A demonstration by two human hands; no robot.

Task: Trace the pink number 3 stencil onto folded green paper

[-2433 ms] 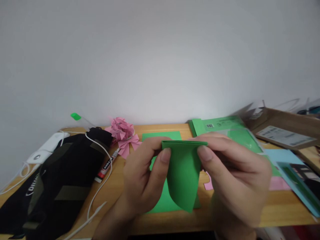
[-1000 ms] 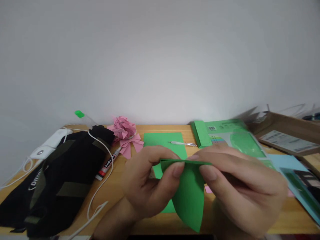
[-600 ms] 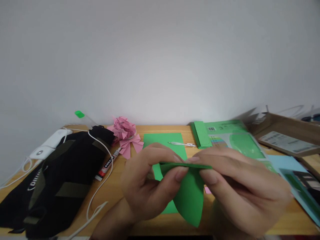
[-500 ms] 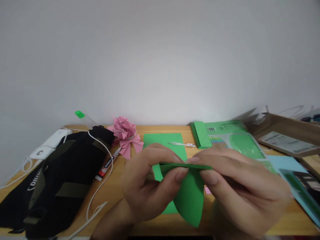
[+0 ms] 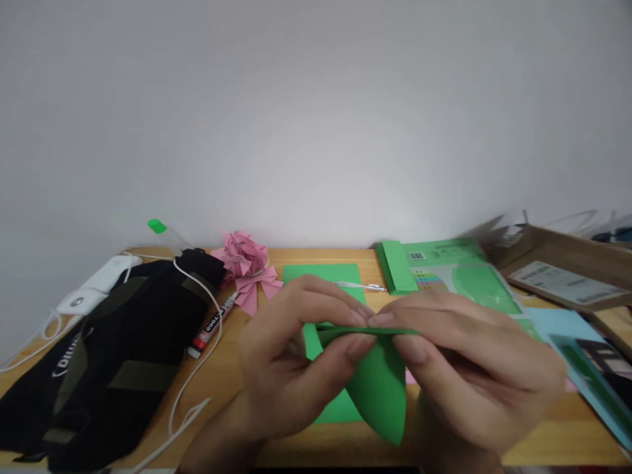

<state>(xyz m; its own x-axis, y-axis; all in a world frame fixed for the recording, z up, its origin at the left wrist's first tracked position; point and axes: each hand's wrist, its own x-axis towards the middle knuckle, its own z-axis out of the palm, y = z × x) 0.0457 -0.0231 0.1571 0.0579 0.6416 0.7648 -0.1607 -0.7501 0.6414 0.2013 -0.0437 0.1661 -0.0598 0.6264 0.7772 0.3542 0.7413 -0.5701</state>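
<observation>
Between both hands is a folded piece of green paper [image 5: 379,385], its top edge narrow and layered, with a curved, pointed leaf-like part hanging below. My left hand [image 5: 301,355] pinches the left part of the fold between thumb and fingers. On the right part of the same fold, my right hand [image 5: 469,365] presses with thumb and fingertips. The fingertips of both hands nearly meet at the middle of the edge. Flat on the table behind and beneath lies a green sheet [image 5: 320,271], partly covered by my hands. A white pen [image 5: 363,286] rests across it.
Left are a black bag [image 5: 133,336], a white cable [image 5: 197,368], a white device [image 5: 101,283], a glue tube [image 5: 214,322] and pink paper flowers [image 5: 244,260]. Folded green strips [image 5: 397,266], a green paper pack [image 5: 478,283], a cardboard box [image 5: 567,263] and light-blue sheets [image 5: 557,326] lie right.
Both hands keep their pinch on the green paper. Its hanging tip has swung slightly to the right, and the left fingers have bent up a little over the fold.
</observation>
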